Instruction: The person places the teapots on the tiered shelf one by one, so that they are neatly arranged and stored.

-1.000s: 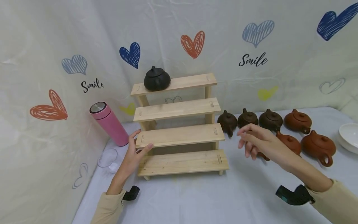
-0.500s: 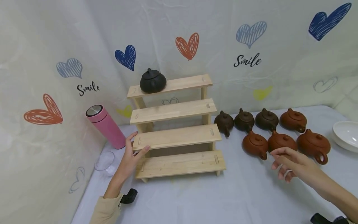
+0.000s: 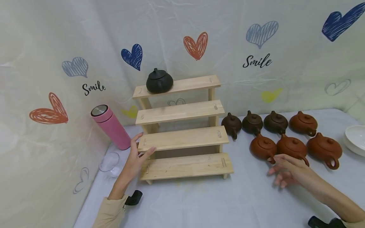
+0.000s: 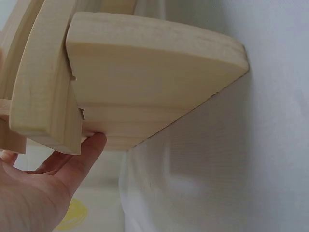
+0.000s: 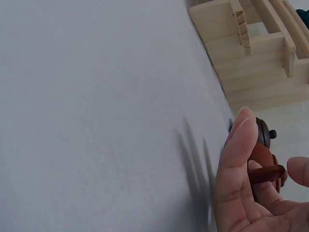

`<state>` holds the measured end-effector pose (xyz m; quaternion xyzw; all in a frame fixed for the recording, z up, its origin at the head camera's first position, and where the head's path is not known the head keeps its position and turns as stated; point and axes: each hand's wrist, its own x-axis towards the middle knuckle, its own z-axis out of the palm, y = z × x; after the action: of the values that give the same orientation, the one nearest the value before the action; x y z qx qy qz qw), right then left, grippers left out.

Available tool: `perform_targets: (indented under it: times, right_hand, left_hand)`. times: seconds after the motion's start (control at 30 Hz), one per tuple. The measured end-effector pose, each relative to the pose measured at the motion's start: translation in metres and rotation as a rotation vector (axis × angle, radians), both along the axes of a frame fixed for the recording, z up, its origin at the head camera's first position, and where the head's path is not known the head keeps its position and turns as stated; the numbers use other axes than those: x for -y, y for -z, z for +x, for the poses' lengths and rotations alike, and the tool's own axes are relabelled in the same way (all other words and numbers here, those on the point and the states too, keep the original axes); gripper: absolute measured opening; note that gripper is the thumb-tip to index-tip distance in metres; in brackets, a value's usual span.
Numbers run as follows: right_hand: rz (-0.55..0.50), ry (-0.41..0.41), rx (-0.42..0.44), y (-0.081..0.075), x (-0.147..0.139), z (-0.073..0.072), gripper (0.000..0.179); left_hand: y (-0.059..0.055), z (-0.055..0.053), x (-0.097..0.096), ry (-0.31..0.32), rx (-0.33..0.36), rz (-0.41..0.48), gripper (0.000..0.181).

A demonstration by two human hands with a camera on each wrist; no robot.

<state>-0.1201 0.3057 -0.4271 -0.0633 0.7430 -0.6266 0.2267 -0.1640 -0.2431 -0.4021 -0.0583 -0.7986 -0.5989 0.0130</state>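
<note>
My left hand (image 3: 132, 163) grips the left end of a wooden step shelf (image 3: 182, 139) at its second board from the bottom, thumb on the board's top. The left wrist view shows fingers (image 4: 87, 159) against the wood. A black teapot (image 3: 159, 81) sits at the left of the top board. My right hand (image 3: 293, 172) is at the handle of the front-left reddish-brown teapot (image 3: 262, 147) on the table. In the right wrist view, that handle (image 5: 268, 174) lies among loosely bent fingers, one behind it, with the thumb apart; contact is unclear.
Beside that teapot stand two more reddish-brown ones (image 3: 292, 146) (image 3: 324, 148). Behind is a row of dark brown teapots (image 3: 252, 123) and one reddish-brown teapot (image 3: 303, 123). A white bowl (image 3: 356, 139) is far right. A pink thermos (image 3: 112, 128) and a clear glass vessel (image 3: 109, 162) stand left.
My right hand has come down from above the teapots, rightward and nearer me, then slightly left to the front-left teapot's handle. My left hand keeps its hold on the shelf.
</note>
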Motion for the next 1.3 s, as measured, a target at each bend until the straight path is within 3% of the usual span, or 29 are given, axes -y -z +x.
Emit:
perform_targets:
  times: [0.17, 0.43, 0.57, 0.77, 0.97, 1.13, 1.3]
  right_hand:
    - [-0.049, 0.034, 0.106, 0.001, 0.006, -0.009, 0.04]
    - [-0.182, 0.024, 0.19, 0.004, 0.008, -0.017, 0.044]
    - [-0.178, 0.055, 0.158, 0.006, 0.01, -0.016, 0.044]
    - [-0.092, 0.104, 0.071, 0.007, 0.013, -0.013, 0.043]
    - [-0.031, 0.114, 0.008, -0.001, 0.018, -0.006, 0.045]
    - [-0.043, 0.103, -0.051, -0.016, 0.029, 0.001, 0.045]
    - [-0.06, 0.085, -0.12, -0.045, 0.044, -0.002, 0.042]
  left_hand:
    - [0.001, 0.0, -0.001, 0.0, -0.002, -0.002, 0.085]
    - [-0.001, 0.001, 0.0, 0.0, -0.004, -0.007, 0.085]
    - [0.0, 0.0, 0.0, 0.003, -0.003, -0.011, 0.085]
    - [0.0, 0.0, 0.0, 0.004, 0.002, -0.012, 0.086]
    - [-0.002, -0.001, -0.001, 0.003, 0.002, -0.017, 0.086]
    - [-0.001, 0.0, -0.001, 0.002, -0.004, -0.021, 0.086]
    - [0.0, 0.0, 0.0, 0.004, -0.007, -0.023, 0.086]
